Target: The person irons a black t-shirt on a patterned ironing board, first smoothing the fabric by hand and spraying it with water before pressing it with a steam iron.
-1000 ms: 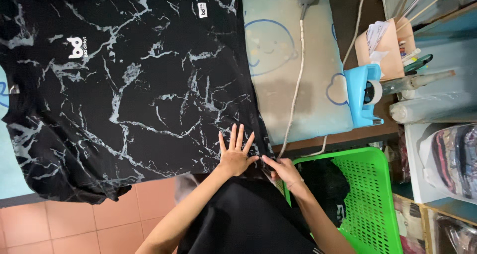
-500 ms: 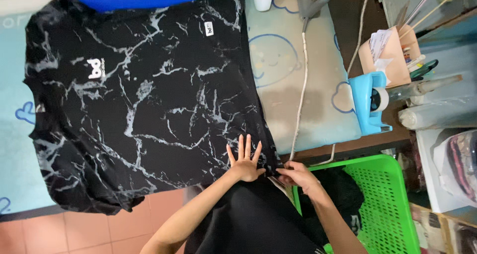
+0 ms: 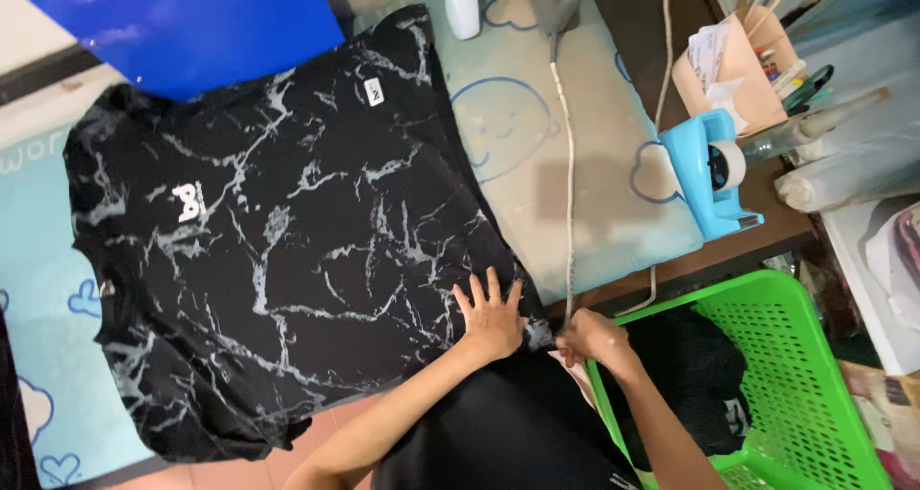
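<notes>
Head view shows the left hand [image 3: 491,319] pressed flat, fingers spread, on the black marbled T-shirt [image 3: 278,241] at lower centre. Just right, the right hand [image 3: 592,339] pinches the shirt's hem beside the green basket [image 3: 815,356].

- A small white label [image 3: 372,91] sits at the neck of the black marbled T-shirt [image 3: 287,241], toward 12 o'clock on the shirt; it is a rectangle with dark marks too small to tell.
- A white logo print [image 3: 188,203] lies on the shirt's chest, toward 9 o'clock from the shirt's middle; blocky and white on black.
- An open tan cardboard box [image 3: 743,64] stands at 2 o'clock in the picture, just above the blue tape dispenser [image 3: 707,169]; papers and pens stick out of it.
- A white plastic bottle [image 3: 462,5] stands at 12 o'clock, at the top edge of the table; no label shows.
</notes>
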